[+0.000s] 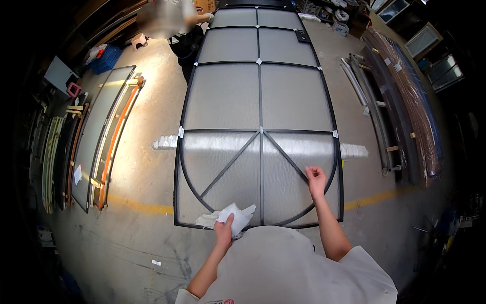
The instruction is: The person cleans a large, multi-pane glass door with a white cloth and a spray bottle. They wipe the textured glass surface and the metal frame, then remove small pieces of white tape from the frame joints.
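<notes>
A long black-framed door panel (258,96) with frosted glass panes lies flat in front of me, resting on a white support bar (354,150). My left hand (224,228) grips a crumpled white cloth (235,217) at the panel's near edge, left of the centre bar. My right hand (315,179) rests its fingertips on a diagonal black bar in the lower right pane and holds nothing I can make out.
Framed glass panels (98,137) with orange and wooden edges lean on the floor at left. Long metal and brown profiles (400,101) lie at right. Another person (174,23) crouches at the panel's far left end. A yellow line (142,205) crosses the concrete floor.
</notes>
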The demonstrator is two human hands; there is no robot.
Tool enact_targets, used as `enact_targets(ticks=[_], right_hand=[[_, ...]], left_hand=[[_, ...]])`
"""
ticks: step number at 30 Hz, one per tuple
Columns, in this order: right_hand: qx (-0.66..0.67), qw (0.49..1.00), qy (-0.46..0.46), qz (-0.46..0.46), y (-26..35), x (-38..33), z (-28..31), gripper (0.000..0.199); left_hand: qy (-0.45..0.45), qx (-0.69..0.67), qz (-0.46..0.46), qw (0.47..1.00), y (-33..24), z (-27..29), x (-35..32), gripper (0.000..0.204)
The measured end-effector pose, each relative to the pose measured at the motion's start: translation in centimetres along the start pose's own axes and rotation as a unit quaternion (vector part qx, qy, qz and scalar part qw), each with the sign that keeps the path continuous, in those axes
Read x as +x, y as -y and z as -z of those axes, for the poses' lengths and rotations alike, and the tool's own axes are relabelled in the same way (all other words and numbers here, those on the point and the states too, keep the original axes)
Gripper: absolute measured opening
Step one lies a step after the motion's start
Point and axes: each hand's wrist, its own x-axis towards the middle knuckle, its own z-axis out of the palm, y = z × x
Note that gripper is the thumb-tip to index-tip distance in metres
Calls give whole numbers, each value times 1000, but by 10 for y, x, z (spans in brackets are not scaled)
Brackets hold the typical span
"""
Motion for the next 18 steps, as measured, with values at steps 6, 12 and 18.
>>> enact_targets(ticks=[6,12,18], right_hand=[[-43,941,251,223,125,-132,-81,11],[-189,804,437,356,121,-165,-107,26],[-181,807,472,305,116,-142,-102,33]], left_hand=[[42,-30,62,997,-22,-20,8,35],[51,-26,17,998,-23,-21,8,33],[21,-57,32,998,-5,-4,8,32]])
